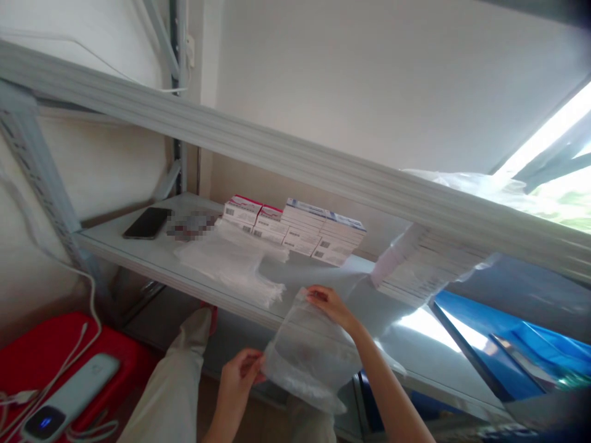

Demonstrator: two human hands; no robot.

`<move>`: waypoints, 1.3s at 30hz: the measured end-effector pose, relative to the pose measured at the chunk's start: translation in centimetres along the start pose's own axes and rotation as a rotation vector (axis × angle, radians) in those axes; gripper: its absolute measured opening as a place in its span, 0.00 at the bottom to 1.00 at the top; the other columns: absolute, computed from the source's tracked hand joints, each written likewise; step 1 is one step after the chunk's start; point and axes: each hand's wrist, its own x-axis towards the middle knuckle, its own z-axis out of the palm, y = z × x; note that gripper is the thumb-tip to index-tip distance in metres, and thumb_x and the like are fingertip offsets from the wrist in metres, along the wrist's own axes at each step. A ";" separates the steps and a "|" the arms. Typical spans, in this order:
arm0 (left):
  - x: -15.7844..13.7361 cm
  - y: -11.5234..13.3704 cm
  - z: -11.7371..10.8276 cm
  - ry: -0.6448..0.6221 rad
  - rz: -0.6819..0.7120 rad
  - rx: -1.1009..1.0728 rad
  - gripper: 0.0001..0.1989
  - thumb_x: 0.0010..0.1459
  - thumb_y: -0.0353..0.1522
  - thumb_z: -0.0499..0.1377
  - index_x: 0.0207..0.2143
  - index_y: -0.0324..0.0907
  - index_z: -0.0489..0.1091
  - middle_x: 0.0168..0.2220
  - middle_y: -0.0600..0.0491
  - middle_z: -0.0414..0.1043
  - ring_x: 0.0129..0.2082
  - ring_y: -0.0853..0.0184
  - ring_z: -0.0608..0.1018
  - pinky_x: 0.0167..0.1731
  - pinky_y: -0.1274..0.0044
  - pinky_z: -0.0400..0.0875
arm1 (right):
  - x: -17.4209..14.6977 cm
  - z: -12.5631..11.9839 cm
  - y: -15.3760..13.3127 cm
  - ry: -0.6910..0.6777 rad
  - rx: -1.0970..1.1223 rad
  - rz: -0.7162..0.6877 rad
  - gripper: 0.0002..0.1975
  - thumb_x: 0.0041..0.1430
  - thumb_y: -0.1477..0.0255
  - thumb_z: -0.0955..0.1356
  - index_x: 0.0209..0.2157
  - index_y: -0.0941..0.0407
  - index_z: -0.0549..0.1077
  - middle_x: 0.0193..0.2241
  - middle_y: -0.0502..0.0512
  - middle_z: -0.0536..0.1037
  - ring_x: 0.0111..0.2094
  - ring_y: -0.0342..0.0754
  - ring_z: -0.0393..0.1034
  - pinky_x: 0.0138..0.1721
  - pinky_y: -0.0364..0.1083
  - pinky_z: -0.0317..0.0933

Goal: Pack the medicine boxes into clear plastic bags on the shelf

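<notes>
A clear plastic bag point(309, 351) hangs between my two hands in front of the shelf edge. My left hand point(244, 369) pinches its lower left edge between thumb and fingers. At the upper corner, the fingers of my right hand point(329, 303) are closed on the plastic. No contents can be made out in the bag. Behind it, a pile of flat clear bags point(231, 261) lies on the shelf. Small white boxes with blue tops point(318, 227) and white boxes with pink tops point(249, 212) stand stacked against the back.
A bag packed with boxes point(420, 264) sits at the right on the shelf point(111, 237). A dark phone point(146, 223) lies at the left. The upper shelf beam point(277, 154) crosses overhead. A power bank point(74, 394) with white cables rests on a red stool point(60, 332).
</notes>
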 end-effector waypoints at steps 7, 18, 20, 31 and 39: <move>-1.1 1.6 -1.1 -0.029 -0.074 -0.097 0.28 0.31 0.54 0.68 0.25 0.38 0.73 0.25 0.47 0.77 0.29 0.59 0.79 0.29 0.72 0.76 | 0.5 -1.1 -1.7 0.059 0.030 0.014 0.20 0.46 0.56 0.70 0.37 0.56 0.76 0.32 0.55 0.76 0.23 0.43 0.64 0.23 0.43 0.60; 3.8 10.5 -6.8 0.180 0.310 0.204 0.22 0.50 0.51 0.59 0.32 0.41 0.72 0.29 0.49 0.77 0.28 0.63 0.79 0.29 0.75 0.72 | 12.1 2.3 -10.3 0.144 -0.059 -0.221 0.15 0.49 0.61 0.68 0.33 0.58 0.75 0.26 0.52 0.76 0.20 0.41 0.64 0.24 0.41 0.59; 5.5 12.2 -9.2 0.283 0.416 0.370 0.19 0.54 0.49 0.55 0.34 0.43 0.72 0.31 0.51 0.77 0.31 0.62 0.79 0.34 0.75 0.71 | 15.1 5.0 -11.8 0.196 -0.185 -0.203 0.13 0.53 0.65 0.66 0.34 0.58 0.76 0.29 0.53 0.78 0.23 0.42 0.68 0.27 0.41 0.60; 12.5 15.4 -16.9 0.532 0.634 0.926 0.13 0.60 0.40 0.47 0.33 0.44 0.67 0.33 0.51 0.72 0.32 0.62 0.74 0.35 0.72 0.67 | 24.8 15.2 -16.1 0.143 -0.905 -0.313 0.13 0.65 0.70 0.60 0.42 0.54 0.76 0.43 0.56 0.78 0.44 0.50 0.72 0.43 0.43 0.61; 14.6 14.6 -19.0 0.604 0.707 0.910 0.11 0.60 0.39 0.48 0.34 0.43 0.65 0.34 0.50 0.68 0.37 0.58 0.72 0.41 0.66 0.67 | 27.2 18.7 -14.8 0.124 -0.993 -0.345 0.14 0.67 0.68 0.58 0.47 0.55 0.71 0.45 0.60 0.76 0.44 0.52 0.72 0.41 0.45 0.63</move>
